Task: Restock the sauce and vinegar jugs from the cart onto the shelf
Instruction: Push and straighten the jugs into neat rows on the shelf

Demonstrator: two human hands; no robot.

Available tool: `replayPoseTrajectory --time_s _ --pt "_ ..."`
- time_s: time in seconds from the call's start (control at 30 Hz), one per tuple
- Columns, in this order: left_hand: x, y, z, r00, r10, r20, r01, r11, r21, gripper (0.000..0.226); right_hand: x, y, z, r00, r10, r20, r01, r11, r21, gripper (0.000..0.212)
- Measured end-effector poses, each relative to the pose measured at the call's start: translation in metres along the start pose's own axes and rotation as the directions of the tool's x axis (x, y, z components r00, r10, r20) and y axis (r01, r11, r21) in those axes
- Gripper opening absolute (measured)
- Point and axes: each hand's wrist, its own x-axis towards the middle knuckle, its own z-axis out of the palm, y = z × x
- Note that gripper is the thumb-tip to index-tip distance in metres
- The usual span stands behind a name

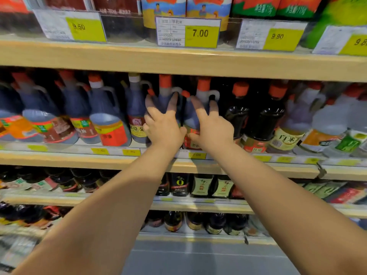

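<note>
Two dark sauce jugs with red caps stand side by side on the middle shelf (79,158). My left hand (162,126) lies on the shoulder of the left jug (165,84) with its fingers spread and nearly straight. My right hand (212,130) presses the same way on the front of the right jug (203,90), whose red label shows below my palm. Both forearms reach up from the bottom of the view. The cart is out of sight.
More handled jugs (107,120) fill the shelf to the left; dark bottles (262,120) and pale vinegar jugs (325,124) stand to the right. The upper shelf board (178,60) with yellow price tags hangs just above the caps. Lower shelves hold small bottles (200,185).
</note>
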Motion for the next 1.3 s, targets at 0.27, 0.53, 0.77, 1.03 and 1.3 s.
replayPoseTrajectory --time_s 0.27,0.53,0.77,1.03,1.3 --pt "0.018 -0.009 -0.006 0.996 0.057 0.075 -0.067 0.988 0.137 0.083 0.002 -0.004 0.004 0.999 0.041 0.036 -0.043 0.997 0.064 0.094" --pt "0.022 -0.014 -0.015 0.988 0.111 0.106 -0.128 0.977 0.168 0.080 0.009 -0.002 0.002 0.999 0.043 0.030 -0.046 0.993 0.106 0.095" --pt "0.020 -0.013 -0.012 0.987 0.127 0.095 -0.142 0.976 0.166 0.083 0.008 -0.001 0.004 0.999 0.037 0.028 -0.040 0.996 0.084 0.097" --pt "0.020 -0.013 -0.016 0.979 0.136 0.153 -0.161 0.972 0.169 0.083 0.008 -0.003 0.004 0.998 0.047 0.035 -0.049 0.997 0.062 0.095" --pt "-0.020 -0.072 -0.057 0.941 0.255 0.224 -0.247 0.967 -0.063 0.069 -0.026 -0.028 -0.019 0.993 0.102 0.059 -0.107 0.990 0.095 0.069"
